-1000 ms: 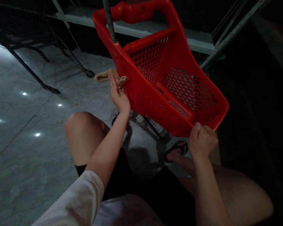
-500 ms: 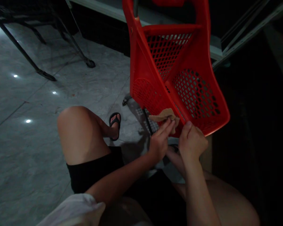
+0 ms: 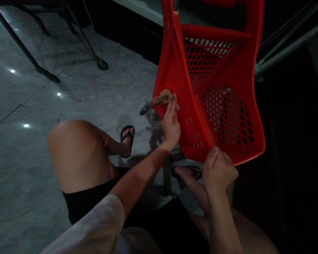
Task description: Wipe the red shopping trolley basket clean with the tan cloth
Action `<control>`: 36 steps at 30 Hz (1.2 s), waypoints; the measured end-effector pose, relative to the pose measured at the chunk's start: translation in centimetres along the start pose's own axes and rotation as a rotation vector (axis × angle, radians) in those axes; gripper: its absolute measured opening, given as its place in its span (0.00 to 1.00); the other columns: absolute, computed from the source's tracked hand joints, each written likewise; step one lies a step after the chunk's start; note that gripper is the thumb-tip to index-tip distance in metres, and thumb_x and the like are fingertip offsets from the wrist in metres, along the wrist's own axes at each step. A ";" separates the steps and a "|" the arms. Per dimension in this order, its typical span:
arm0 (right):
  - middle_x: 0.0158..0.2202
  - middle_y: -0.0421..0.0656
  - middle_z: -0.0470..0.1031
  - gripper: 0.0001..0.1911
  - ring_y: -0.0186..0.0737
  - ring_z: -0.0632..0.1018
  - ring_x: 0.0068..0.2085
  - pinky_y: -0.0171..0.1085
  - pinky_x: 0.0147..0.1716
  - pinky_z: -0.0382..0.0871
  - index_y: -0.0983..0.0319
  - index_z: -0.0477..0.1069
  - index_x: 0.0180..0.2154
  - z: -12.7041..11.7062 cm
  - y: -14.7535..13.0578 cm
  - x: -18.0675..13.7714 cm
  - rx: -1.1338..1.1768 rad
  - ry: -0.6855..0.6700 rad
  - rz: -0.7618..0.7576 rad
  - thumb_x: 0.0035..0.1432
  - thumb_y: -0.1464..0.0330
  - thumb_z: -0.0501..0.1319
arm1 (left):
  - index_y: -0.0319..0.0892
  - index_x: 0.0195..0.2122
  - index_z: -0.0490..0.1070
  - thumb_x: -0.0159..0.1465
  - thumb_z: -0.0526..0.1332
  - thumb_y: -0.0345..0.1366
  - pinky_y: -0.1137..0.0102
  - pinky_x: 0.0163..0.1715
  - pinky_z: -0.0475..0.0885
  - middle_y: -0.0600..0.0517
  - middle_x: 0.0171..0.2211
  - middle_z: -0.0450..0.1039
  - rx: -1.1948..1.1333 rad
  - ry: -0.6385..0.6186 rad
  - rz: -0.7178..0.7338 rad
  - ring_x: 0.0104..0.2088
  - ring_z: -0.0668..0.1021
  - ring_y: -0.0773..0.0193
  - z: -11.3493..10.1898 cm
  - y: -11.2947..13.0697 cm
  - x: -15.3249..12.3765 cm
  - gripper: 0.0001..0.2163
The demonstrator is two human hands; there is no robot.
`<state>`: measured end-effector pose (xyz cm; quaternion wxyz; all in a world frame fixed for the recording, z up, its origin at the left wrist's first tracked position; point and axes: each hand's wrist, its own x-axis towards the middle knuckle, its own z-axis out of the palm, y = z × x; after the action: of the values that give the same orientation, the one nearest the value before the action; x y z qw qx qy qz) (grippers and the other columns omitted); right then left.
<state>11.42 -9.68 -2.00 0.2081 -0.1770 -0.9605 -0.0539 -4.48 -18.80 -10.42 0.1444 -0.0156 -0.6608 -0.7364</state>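
Dim room. Red basket (image 3: pixel 217 76) at 2 o'clock in my view, walls pierced with small holes. My left hand (image 3: pixel 171 126), fingers nearly straight, holds a bunched tan cloth (image 3: pixel 162 97) against its outer side. My right hand (image 3: pixel 218 170), at 4 o'clock, clenched round its rim. Grey floor (image 3: pixel 21 155) at 9 o'clock, tiled, glossy, light-flecked; dark wheeled legs (image 3: pixel 16 38) at 10; pale ledge (image 3: pixel 141 10) at 12.

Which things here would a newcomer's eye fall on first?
The red shopping-cart basket, right of centre toward the top, stands out against the dark surroundings. Next, the left hand holds a tan cloth against its outer side, while the right hand grips its near end.
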 end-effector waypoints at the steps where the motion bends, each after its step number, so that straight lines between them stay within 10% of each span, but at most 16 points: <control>1: 0.23 0.47 0.72 0.30 0.39 0.69 0.25 0.39 0.26 0.49 0.63 0.74 0.28 0.1 0.2 0.0 0.007 0.009 -0.016 0.76 0.61 0.41 | 0.49 0.71 0.63 0.76 0.50 0.29 0.56 0.76 0.56 0.52 0.74 0.58 -0.010 -0.057 -0.009 0.74 0.61 0.60 0.1 0.5 -3.4 0.23; 7: 0.24 0.47 0.74 0.30 0.40 0.71 0.26 0.38 0.27 0.51 0.62 0.73 0.29 0.1 1.8 0.2 0.034 -0.015 -0.037 0.76 0.59 0.40 | 0.57 0.73 0.60 0.77 0.46 0.31 0.59 0.73 0.65 0.55 0.73 0.60 -0.058 -0.323 -0.039 0.72 0.66 0.61 -1.2 2.9 -16.5 0.25; 10: 0.24 0.46 0.72 0.30 0.40 0.71 0.27 0.38 0.27 0.52 0.60 0.70 0.28 -0.3 2.0 0.0 0.067 -0.045 -0.046 0.76 0.59 0.40 | 0.57 0.72 0.61 0.76 0.46 0.29 0.57 0.74 0.62 0.57 0.73 0.61 -0.119 -0.187 -0.026 0.72 0.65 0.62 -0.4 3.0 -13.0 0.26; 19: 0.23 0.44 0.72 0.30 0.39 0.70 0.25 0.38 0.27 0.51 0.59 0.67 0.27 -0.8 0.8 -0.6 0.054 -0.002 -0.062 0.77 0.58 0.40 | 0.60 0.68 0.65 0.72 0.52 0.29 0.62 0.77 0.52 0.62 0.71 0.64 -0.202 0.227 0.001 0.74 0.61 0.67 2.7 0.9 11.6 0.25; 27: 0.25 0.47 0.74 0.30 0.40 0.71 0.26 0.39 0.27 0.50 0.61 0.70 0.28 -1.0 0.4 -0.2 0.049 -0.053 -0.003 0.76 0.58 0.40 | 0.50 0.64 0.61 0.73 0.57 0.54 0.55 0.70 0.63 0.44 0.65 0.68 -0.033 0.207 0.182 0.67 0.69 0.56 2.9 0.2 3.7 0.23; 36: 0.26 0.49 0.77 0.37 0.45 0.78 0.29 0.41 0.33 0.65 0.60 0.74 0.28 -2.3 0.8 5.1 0.330 -0.492 -0.042 0.71 0.44 0.40 | 0.51 0.53 0.66 0.71 0.57 0.35 0.63 0.64 0.67 0.49 0.54 0.73 -0.063 0.290 0.096 0.58 0.74 0.60 2.5 1.0 3.3 0.11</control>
<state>8.25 -7.67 2.24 -0.0061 -0.1287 -0.9813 0.1432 -7.83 -17.06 -8.47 0.2729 0.0549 -0.6079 -0.7436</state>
